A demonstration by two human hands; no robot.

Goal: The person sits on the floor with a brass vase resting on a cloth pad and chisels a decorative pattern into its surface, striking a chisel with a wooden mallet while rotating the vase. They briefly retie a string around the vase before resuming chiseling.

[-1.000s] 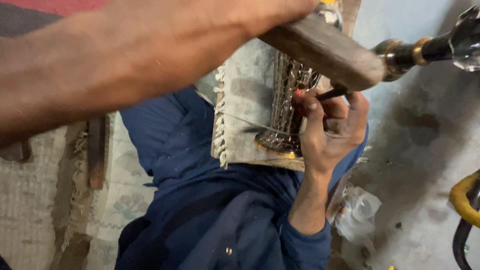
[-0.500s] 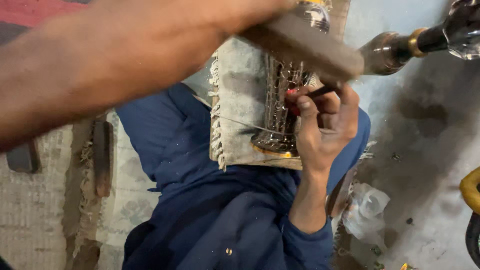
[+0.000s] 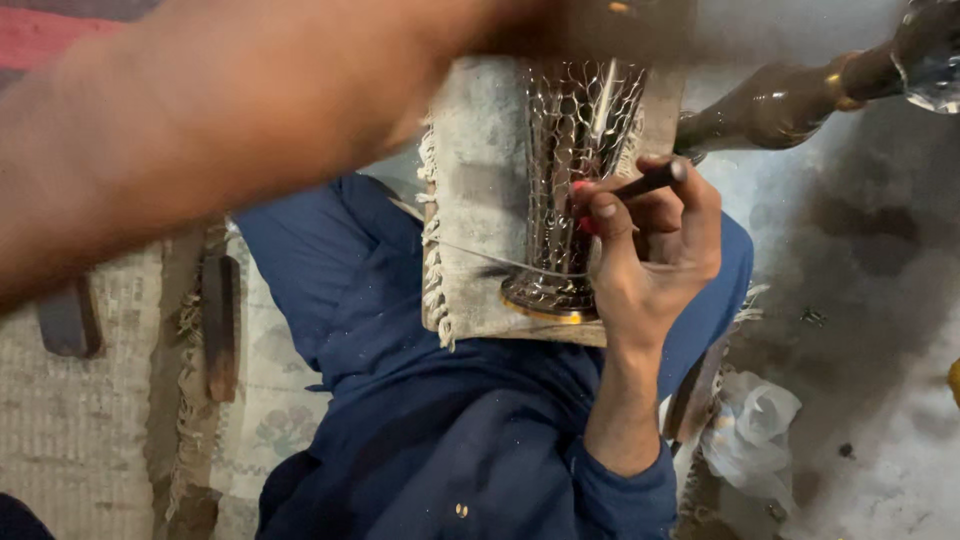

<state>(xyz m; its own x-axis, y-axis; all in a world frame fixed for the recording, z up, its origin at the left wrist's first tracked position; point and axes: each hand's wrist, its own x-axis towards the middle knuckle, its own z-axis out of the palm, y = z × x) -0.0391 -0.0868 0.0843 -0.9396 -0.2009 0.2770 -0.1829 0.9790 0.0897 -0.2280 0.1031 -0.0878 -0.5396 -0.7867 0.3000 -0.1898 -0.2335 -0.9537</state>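
The right hand (image 3: 650, 250) is closed around a thin dark punch (image 3: 648, 182), its fingers pinching the rod so the tip presses against the side of a silvery metal vase (image 3: 575, 190) covered in a net-like pattern. The vase lies on its side on a pale fringed cloth (image 3: 475, 200) spread over the person's lap, foot rim toward 6 o'clock and body running up toward 12 o'clock. The left arm (image 3: 200, 130) sweeps blurred across the upper frame from 9 o'clock; the left hand itself is smeared at the top edge, so whether it grips anything cannot be told. At 2 o'clock a brown turned stem with a brass ring (image 3: 780, 100) leans in. A crumpled white plastic bag (image 3: 755, 425) lies on the floor at 4 o'clock. The risk, as I judge it: the round vase rests unclamped on soft cloth, so it could roll, letting the punch skid across the pattern or toward the fingers beside it.
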